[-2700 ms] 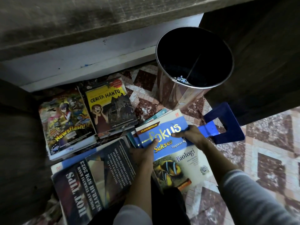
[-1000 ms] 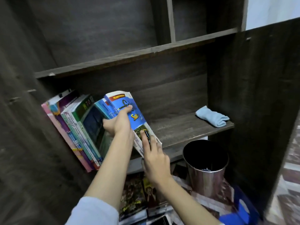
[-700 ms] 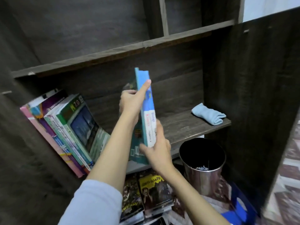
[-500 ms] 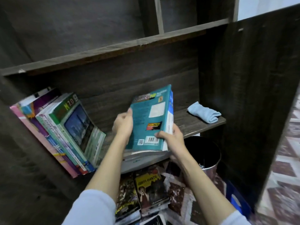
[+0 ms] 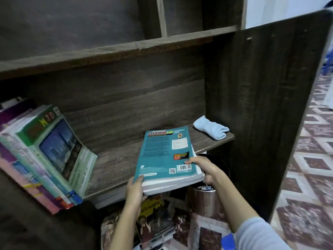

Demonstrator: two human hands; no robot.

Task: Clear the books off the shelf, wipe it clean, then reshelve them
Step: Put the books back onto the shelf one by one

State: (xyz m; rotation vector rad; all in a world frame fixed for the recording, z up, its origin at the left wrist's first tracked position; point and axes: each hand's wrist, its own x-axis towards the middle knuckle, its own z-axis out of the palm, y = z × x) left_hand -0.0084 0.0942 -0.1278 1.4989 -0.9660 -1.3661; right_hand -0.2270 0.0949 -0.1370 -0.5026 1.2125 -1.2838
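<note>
Hands: left hand (image 5: pixel 134 188) and right hand (image 5: pixel 205 168) each grip a near corner of the teal book (image 5: pixel 166 154).
Book: flat on the shelf (image 5: pixel 115 159), long axis pointing away from hands, overhanging the front edge.
Leaning books (image 5: pixel 45 152): well left of the teal book; left hand nearer.
Cloth (image 5: pixel 210 129): behind-right of it.

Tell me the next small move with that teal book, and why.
Probably stand the teal book upright and slide it left against the leaning books. Both hands, left hand and right hand, hold it flat over the shelf.
</note>
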